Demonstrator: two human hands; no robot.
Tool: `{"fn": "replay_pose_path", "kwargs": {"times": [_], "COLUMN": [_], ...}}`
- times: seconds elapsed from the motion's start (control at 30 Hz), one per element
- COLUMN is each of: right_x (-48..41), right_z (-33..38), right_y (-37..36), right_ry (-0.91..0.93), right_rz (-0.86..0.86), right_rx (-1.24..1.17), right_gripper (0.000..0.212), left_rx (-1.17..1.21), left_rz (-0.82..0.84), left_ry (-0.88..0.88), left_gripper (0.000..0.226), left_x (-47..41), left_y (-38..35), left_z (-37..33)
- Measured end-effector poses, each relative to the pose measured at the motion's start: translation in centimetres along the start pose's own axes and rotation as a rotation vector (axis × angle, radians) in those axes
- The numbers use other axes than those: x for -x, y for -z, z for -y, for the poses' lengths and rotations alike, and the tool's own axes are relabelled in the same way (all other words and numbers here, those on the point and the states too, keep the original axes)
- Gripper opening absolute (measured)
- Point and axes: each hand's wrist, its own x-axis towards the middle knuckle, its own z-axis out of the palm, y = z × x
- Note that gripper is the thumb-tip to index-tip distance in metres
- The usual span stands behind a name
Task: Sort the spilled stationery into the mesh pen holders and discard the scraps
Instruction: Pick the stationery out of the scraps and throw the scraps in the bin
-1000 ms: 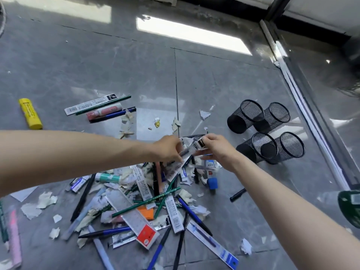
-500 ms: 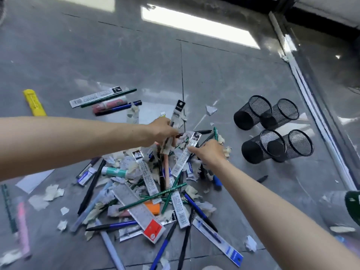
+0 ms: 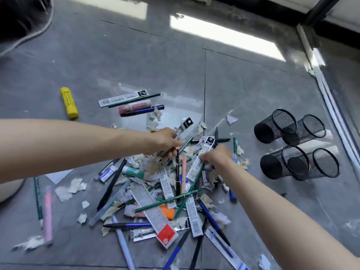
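A heap of pens, green pencils, packaged refills, a clear ruler (image 3: 153, 217) and torn paper scraps (image 3: 75, 187) covers the grey floor. My left hand (image 3: 168, 142) grips a clear refill packet with a black header (image 3: 184, 126), held above the top of the heap. My right hand (image 3: 216, 155) pinches a second refill packet (image 3: 203, 154) that still lies slanted on the pile. Several black mesh pen holders (image 3: 275, 125) (image 3: 284, 162) lie on their sides to the right, open mouths facing right.
A yellow marker (image 3: 69, 103) lies apart at the left. A refill packet, green pencil, pink correction tape (image 3: 134, 107) and blue pen sit behind the heap. A pink pen and green pencil (image 3: 38, 201) lie at the near left. A metal door track (image 3: 329, 98) runs along the right.
My left hand has lifted its refill packet up off the heap. My right hand has dropped from the heap's top onto another packet and taken hold of it. The camera has drawn closer.
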Motion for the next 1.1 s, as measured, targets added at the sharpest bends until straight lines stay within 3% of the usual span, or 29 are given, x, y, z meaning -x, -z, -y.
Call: {"fn": "replay_pose_path", "kwargs": {"times": [0.07,0.2,0.33,0.47,0.53,0.7,0.83,0.97,1.03,1.1], "right_x": [-0.2,0.4,0.6,1.6,2.5,3.4,4.4,4.6,4.4,4.2], "right_z": [0.0,-0.6,-0.9,-0.3,0.0,1.3,3.3,4.6,4.7,4.4], "right_y": [-0.5,-0.2,0.4,1.8,2.8,3.3,2.9,2.3,1.4,0.5], "right_ry": [-0.043,-0.018,-0.070,-0.107,-0.101,-0.067,0.049,0.118,0.113,0.089], "right_rz": [0.015,0.056,0.083,0.115,0.188,0.475,0.529,0.594,0.524,0.438], "right_rx": [-0.091,-0.134,-0.170,-0.426,-0.503,-0.434,-0.442,-0.573,-0.592,-0.450], "right_gripper": [0.027,0.052,0.017,0.021,0.012,0.012,0.010,0.027,0.024,0.023], "left_rx": [0.012,0.031,0.032,-0.050,-0.041,0.048,0.027,-0.046,-0.076,-0.055], "left_rz": [0.025,0.028,0.042,0.023,-0.004,-0.025,0.026,-0.092,-0.175,-0.258], "left_ry": [-0.004,0.011,0.021,0.004,0.018,-0.019,-0.050,-0.079,-0.085,-0.087], "left_gripper": [0.025,0.020,0.014,0.012,0.016,0.032,0.023,0.029,0.025,0.022], "left_x": [0.0,0.0,0.1,0.7,0.8,0.7,0.9,0.4,-0.1,-0.2], "left_y": [-0.3,-0.8,-0.8,-0.4,-0.2,-0.3,-0.4,1.4,3.1,5.4], "left_z": [0.0,0.0,0.1,0.1,0.1,-0.5,-1.5,-1.6,-1.5,-1.5]}}
